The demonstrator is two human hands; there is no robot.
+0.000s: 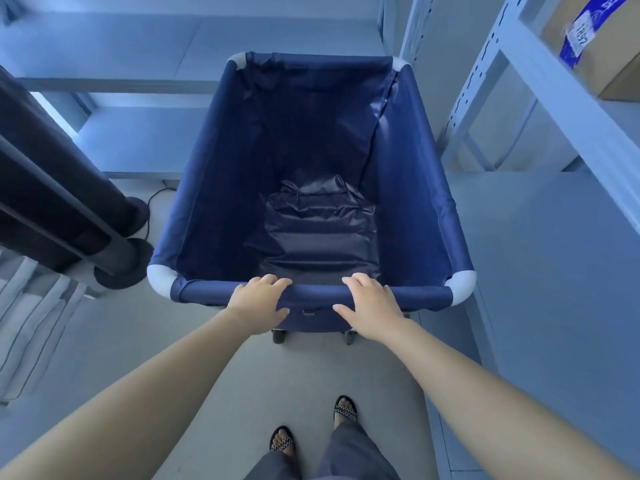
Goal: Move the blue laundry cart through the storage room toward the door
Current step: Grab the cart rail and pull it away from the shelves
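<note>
- Left hand [260,304] and right hand [371,303] both clamped on the near rail of the blue laundry cart [408,216]; fingers curled over the top, thumbs under the front.
- Cart directly ahead at 12 o'clock, standing on the grey floor [221,375]. Only crumpled dark fabric [318,223] at its bottom.
- White corner caps [160,278] on the frame; two small wheels [278,336] show under the near edge.
- Metal shelving [519,64] close along the cart's side at 2 o'clock, a cardboard box [595,39] with a blue label on it.
- Dark rolls [52,188] on round bases at 9 o'clock, just beside the cart's near left corner.
- Feet in sandals [345,408] at 6 o'clock.
</note>
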